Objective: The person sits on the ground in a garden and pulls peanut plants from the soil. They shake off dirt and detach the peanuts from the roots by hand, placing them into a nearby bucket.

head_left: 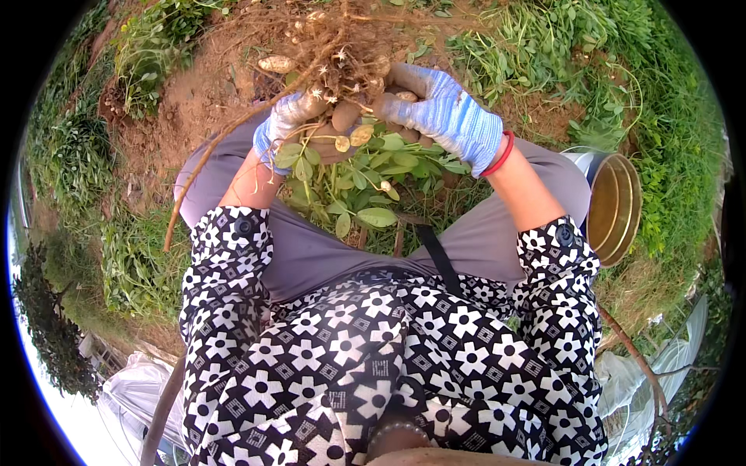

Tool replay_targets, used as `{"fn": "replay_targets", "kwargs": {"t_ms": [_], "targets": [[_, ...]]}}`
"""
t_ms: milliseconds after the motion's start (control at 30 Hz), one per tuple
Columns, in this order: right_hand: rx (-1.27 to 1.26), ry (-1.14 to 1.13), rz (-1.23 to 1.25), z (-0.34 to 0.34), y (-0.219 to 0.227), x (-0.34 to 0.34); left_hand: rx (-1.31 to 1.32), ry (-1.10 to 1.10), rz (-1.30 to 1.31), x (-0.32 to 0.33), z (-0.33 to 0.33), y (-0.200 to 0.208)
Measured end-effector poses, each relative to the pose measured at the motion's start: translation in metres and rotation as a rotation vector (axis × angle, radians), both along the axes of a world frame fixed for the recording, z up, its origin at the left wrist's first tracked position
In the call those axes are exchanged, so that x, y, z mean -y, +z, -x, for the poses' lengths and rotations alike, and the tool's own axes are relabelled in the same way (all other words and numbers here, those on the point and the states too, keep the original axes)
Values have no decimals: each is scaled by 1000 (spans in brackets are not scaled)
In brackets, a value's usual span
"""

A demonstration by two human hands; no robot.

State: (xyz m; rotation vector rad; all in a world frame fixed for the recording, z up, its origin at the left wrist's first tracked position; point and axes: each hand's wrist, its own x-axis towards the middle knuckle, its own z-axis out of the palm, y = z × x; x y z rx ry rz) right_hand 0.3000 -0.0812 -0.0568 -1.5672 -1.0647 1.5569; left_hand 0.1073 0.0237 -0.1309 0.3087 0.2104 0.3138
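Observation:
A pulled-up peanut plant (332, 71) is held roots up in front of me, with tangled brown roots and pale pods. Its green leaves (381, 167) hang between my knees. My left hand (289, 124), in a blue-and-white glove with a soiled palm, is closed round the plant below the roots. At the root clump's right side my right hand (447, 113), gloved alike, has its thumb and fingers closed on peanuts; a pod (406, 96) shows between them. Another peanut pod (277, 64) sticks out on the left. Some fingers are hidden behind the pods.
To the right of my knee a metal bucket (614, 210) lies tipped, its mouth facing me. Pulled plants (536, 58) lie at the far right, with more greenery (155, 58) at the far left. Brown soil (210, 85) lies beyond my knees. Clear plastic sheeting (144, 392) is behind.

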Motion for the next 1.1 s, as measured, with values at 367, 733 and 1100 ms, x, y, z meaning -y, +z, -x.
{"fn": "replay_targets", "kwargs": {"t_ms": [367, 733, 1100], "targets": [[165, 161, -213, -11, 4, 8, 128, -33, -107, -1, 3, -10], [-499, -59, -274, -32, -2, 22, 91, 3, -57, -8, 12, -28], [257, -222, -582, -1, -3, -4, -57, 5, -80, -8, 8, -44]]}}
